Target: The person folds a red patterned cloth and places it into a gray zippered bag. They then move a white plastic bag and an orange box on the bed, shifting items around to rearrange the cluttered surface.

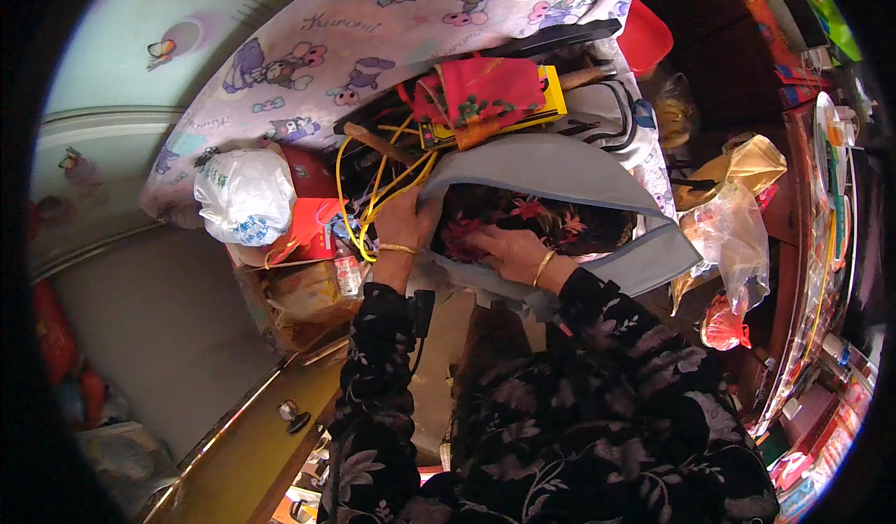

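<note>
A grey fabric bag [546, 163] lies with its mouth spread before me. Dark cloth with red flower or leaf shapes [525, 209] shows inside it. My left hand [399, 223] grips the bag's left edge, its fingertips partly hidden. My right hand [514, 251] reaches into the opening, with its fingers on the red patterned cloth; whether they are closed on it is unclear. Beyond the bag, a red floral cloth [483, 90] rests over a yellow box [553, 97]. Loops of yellow cord [343, 181] hang close to my left hand.
A knotted white plastic bag [245, 195] sits on red packaging at the left. A cartoon-print cloth [308, 48] covers the surface behind. On the right are a clear plastic bag [735, 237] and a red plastic bundle [724, 324]. A yellowish door or panel [259, 412] stands at lower left.
</note>
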Demonstrator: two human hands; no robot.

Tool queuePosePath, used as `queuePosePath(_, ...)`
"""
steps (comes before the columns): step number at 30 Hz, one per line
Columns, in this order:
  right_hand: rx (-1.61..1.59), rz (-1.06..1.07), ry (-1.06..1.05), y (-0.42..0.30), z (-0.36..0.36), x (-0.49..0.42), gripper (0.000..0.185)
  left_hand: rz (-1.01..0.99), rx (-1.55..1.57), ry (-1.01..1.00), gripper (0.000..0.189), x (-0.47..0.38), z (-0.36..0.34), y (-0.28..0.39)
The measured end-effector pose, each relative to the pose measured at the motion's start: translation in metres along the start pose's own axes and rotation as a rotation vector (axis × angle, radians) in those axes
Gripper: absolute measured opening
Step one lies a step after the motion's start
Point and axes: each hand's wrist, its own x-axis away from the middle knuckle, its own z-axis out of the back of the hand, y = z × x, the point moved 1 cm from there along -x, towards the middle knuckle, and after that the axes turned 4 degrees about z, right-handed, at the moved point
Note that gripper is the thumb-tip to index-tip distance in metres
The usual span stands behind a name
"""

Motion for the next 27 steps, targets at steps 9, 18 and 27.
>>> queuePosePath(9, -0.016, 0.087, -0.291, -0.061, -0.026, 0.019, 0.053, -0.043, 0.053, 0.203, 0.017, 0.028, 0.002, -0.009)
queuePosePath(18, -0.077, -0.153, -0.361, -0.033, -0.051, 0.029, 0.039, 0.115, -0.009, 0.091, 0.018, 0.038, -0.007, -0.014)
queuePosePath(27, 0.34, -0.323, -0.455, 0.031, -0.073, 0.04, 0.037, 0.14, -0.053, 0.146, 0.024, 0.034, -0.013, -0.015)
